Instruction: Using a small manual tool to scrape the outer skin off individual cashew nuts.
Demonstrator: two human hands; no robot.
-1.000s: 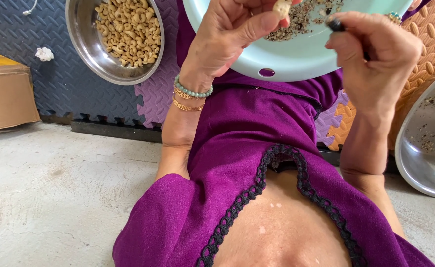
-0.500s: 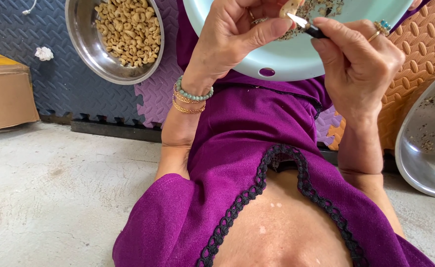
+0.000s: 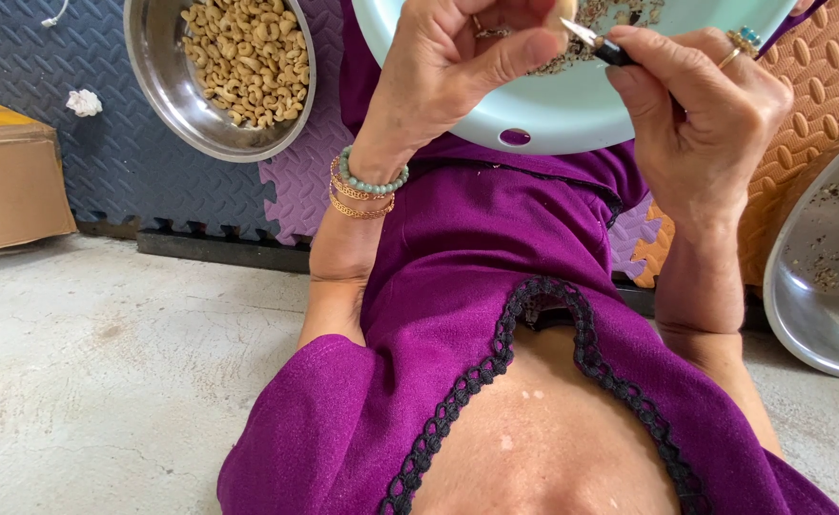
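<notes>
Foam mats behind; left hand point(image 3: 458, 67) fingers pinched shut on cashew kernel point(image 3: 566, 10), right hand point(image 3: 705, 114) clamped on small knife point(image 3: 603, 46), blade touching kernel.

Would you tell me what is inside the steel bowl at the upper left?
The steel bowl holds a heap of pale shelled nuts. They cover its bottom, and its top runs out of view.
</notes>
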